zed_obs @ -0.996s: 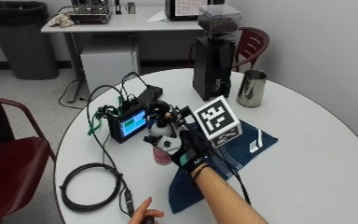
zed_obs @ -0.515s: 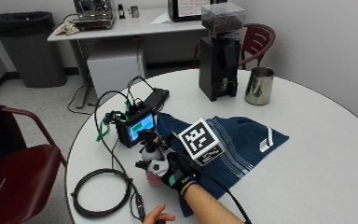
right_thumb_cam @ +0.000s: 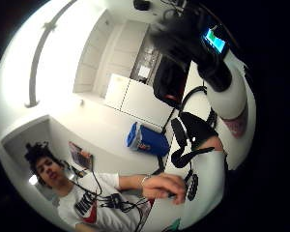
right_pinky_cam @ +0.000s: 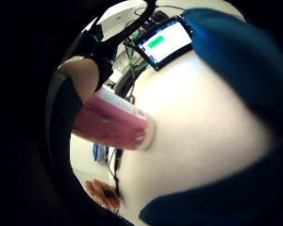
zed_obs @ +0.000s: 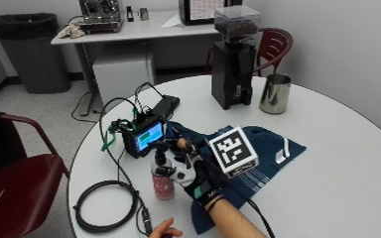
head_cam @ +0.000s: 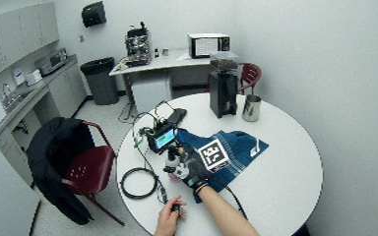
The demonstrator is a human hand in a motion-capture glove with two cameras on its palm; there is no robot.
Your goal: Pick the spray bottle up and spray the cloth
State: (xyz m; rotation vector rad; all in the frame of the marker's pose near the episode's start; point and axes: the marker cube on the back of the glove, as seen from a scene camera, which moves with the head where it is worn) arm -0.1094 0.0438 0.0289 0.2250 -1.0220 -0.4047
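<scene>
A pink spray bottle point(zed_obs: 162, 182) with a white top stands upright on the white round table point(zed_obs: 336, 188), just left of the dark blue cloth point(zed_obs: 273, 148). My gloved right hand point(zed_obs: 197, 181) reaches in from the cloth side, its fingers curled round the bottle's neck and head. Whether the base touches the table I cannot tell. In the little finger side palm view the pink bottle point(right_pinky_cam: 113, 125) lies close to the palm, with a finger wrapped over it and the blue cloth point(right_pinky_cam: 236, 52) beside it. The thumb side palm view shows the bottle point(right_thumb_cam: 230, 99) too.
A small monitor point(zed_obs: 148, 138) with cables sits just behind the bottle. A black cable coil point(zed_obs: 104, 206) lies front left, near a bare left hand point(zed_obs: 164, 232) at the table edge. A coffee grinder point(zed_obs: 233, 59) and steel cup point(zed_obs: 274, 94) stand at the back. A red chair point(zed_obs: 12, 188) is left.
The outside camera has shifted, so the whole picture moved. My hand stays at the bottle by the cloth's left edge; no clear change of grip shows.
</scene>
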